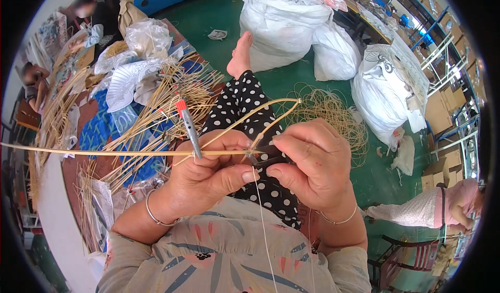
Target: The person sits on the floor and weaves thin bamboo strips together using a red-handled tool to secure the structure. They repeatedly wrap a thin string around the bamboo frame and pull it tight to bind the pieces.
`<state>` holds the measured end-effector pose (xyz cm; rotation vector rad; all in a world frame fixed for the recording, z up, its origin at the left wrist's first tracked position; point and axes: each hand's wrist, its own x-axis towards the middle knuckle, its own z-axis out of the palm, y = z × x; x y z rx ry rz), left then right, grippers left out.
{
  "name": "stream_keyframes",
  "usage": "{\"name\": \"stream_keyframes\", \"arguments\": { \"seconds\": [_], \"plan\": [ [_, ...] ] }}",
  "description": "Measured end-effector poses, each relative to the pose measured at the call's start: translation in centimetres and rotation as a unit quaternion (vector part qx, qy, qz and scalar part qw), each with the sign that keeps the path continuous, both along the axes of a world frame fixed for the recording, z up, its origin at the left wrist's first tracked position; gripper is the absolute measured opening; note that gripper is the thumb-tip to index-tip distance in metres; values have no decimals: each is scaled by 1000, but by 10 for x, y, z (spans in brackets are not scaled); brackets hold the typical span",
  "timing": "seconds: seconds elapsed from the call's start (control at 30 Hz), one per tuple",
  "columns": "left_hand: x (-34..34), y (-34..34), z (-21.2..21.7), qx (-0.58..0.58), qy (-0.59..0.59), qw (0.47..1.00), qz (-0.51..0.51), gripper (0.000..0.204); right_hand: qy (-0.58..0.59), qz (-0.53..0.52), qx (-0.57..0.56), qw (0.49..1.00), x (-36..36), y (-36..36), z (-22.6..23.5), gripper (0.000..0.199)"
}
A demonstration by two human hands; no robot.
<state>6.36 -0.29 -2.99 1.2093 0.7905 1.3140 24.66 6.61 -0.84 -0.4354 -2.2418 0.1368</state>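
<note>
Pinching bamboo strip (125, 152), both hands closed

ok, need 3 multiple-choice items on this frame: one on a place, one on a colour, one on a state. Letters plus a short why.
1. Where does the long thin bamboo strip run from the hands?
A. out to the person's left
B. straight up
C. down to the floor on the right

2. What colour is the tip of the tool in the left hand?
A. blue
B. red
C. green

3. What is the right hand doing?
A. resting open on the lap
B. pinching at the strip joint with a white thread hanging below
C. holding a cup

Answers: 1 A, the strip reaches the left rim. 2 B, the tip is red. 3 B, the fingers close at the joint.
</note>
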Motion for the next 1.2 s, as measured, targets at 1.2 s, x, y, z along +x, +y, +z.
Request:
{"name": "stream_keyframes", "arguments": {
  "seconds": [1.2],
  "plan": [
    [7, 4, -5, -5, 2, 1000, 23, 34, 36, 97, -154, 983, -3, 12, -11, 25]
  ]
}}
